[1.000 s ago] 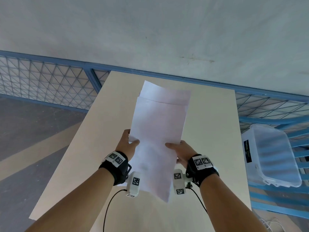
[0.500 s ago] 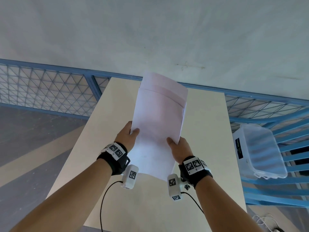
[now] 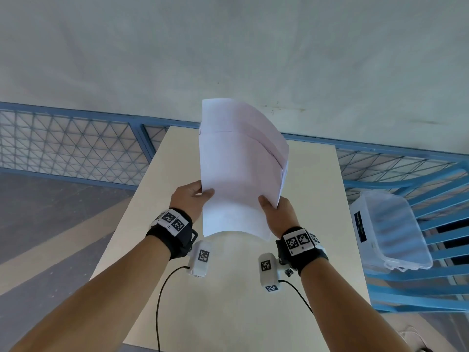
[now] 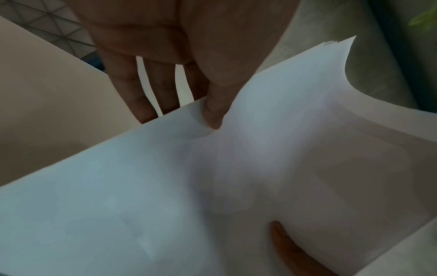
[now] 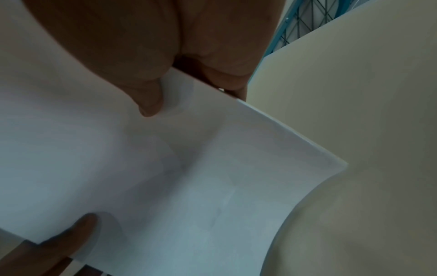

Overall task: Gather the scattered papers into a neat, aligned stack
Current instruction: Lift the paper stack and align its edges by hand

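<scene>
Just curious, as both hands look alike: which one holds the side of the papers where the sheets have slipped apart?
The right hand. On its side of the papers several sheet edges show stepped apart; the left hand pinches the side where the edge looks even.

Head view bright, evenly daylit, its railing (image 3: 76,148) bowed by wide-angle distortion; both wrist views dim, soft and blurred, the papers (image 4: 212,186) greyed in shadow.

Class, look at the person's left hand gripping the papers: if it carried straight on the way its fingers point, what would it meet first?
Likely only the papers the left hand already pinches; beyond them, probably the table, though depth is unclear.
</scene>
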The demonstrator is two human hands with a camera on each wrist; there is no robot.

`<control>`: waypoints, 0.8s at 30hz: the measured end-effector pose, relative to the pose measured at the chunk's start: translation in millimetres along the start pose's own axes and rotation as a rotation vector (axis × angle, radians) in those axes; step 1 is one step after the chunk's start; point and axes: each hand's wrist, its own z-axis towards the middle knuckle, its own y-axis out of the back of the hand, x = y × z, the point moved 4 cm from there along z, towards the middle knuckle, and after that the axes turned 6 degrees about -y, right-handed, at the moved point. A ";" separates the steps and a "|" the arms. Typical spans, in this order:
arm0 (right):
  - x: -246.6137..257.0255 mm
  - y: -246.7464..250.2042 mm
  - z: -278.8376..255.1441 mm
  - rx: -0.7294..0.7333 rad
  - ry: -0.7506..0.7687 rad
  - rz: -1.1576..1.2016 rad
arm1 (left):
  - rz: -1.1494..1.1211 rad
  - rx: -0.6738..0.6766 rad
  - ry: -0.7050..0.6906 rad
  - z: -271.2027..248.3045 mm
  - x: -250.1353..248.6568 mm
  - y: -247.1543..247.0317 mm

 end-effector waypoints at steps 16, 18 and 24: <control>-19.7 -7.0 1.5 0.052 -0.022 -0.045 | 0.152 0.011 0.007 -11.9 3.3 -11.1; -25.5 -6.5 4.4 0.037 -0.061 -0.032 | 0.183 0.020 0.020 -10.5 6.1 -12.9; -26.8 -6.5 10.0 0.016 -0.079 0.027 | 0.221 0.003 0.039 -6.2 4.3 -14.2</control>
